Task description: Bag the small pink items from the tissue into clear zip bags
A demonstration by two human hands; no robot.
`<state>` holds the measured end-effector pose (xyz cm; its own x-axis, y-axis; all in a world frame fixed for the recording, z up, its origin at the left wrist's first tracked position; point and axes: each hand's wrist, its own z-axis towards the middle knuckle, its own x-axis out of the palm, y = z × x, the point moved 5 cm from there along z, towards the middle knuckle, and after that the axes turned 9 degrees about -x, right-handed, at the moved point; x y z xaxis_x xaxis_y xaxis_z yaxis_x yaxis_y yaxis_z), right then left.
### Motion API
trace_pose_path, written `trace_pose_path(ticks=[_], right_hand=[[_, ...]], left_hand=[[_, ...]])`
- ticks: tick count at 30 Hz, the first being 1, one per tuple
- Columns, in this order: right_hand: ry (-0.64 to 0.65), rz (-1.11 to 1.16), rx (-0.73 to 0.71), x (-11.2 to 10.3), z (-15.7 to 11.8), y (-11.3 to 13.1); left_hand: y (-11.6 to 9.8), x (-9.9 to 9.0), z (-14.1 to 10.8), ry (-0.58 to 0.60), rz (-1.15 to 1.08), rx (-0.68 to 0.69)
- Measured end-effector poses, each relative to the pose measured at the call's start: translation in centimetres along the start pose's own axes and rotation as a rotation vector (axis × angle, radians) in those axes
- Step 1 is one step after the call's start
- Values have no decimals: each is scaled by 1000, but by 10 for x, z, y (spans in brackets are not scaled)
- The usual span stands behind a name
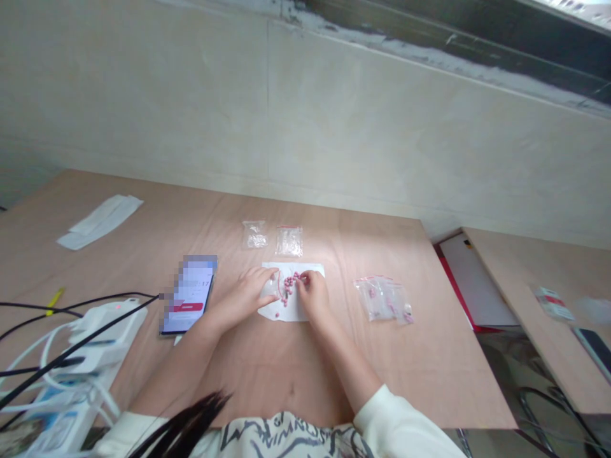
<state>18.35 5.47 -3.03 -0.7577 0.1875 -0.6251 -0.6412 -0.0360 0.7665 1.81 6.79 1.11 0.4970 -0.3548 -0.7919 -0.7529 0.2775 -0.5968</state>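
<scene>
A white sheet of paper [298,313] lies on the table with several small pink beads [288,287] scattered and bunched on it. My left hand [245,289] has thumb and fingers around a small clear zip bag [270,287], its red-edged mouth facing the beads. On the other side, my right hand [314,294] is closed in a pinch at the right edge of the bead cluster. Whatever sits between its fingertips is too small to make out. One loose bead [277,315] rests near the paper's lower left.
Two small clear bags [254,235] [289,241] lie behind the paper. To the right are clear bags with pink pieces [383,300]. A phone [188,296], a power strip [102,331] with cables and white paper strips [100,221] occupy the left. A second table [548,267] stands right.
</scene>
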Motion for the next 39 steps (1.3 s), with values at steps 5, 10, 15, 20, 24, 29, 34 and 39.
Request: trace_pose_path(ticks=[5, 10, 15, 20, 24, 29, 34, 39], right_hand=[[-3, 48, -48, -2, -4, 11], [42, 172, -91, -2, -7, 22], [45, -55, -85, -1, 6, 4], [78, -49, -105, 0, 8, 3], [109, 104, -140, 0, 3, 18], [24, -4, -116, -6, 12, 15], [56, -143, -125, -5, 24, 1], [48, -133, -139, -6, 26, 2]], left_hand=[[5, 14, 7, -11, 85, -4], [1, 17, 6, 9, 93, -21], [7, 14, 3, 6, 111, -44], [11, 17, 3, 2, 98, -36], [2, 17, 6, 12, 86, -25], [-2, 14, 8, 3, 81, -17], [7, 13, 8, 4, 87, -39], [7, 15, 9, 9, 102, -59]])
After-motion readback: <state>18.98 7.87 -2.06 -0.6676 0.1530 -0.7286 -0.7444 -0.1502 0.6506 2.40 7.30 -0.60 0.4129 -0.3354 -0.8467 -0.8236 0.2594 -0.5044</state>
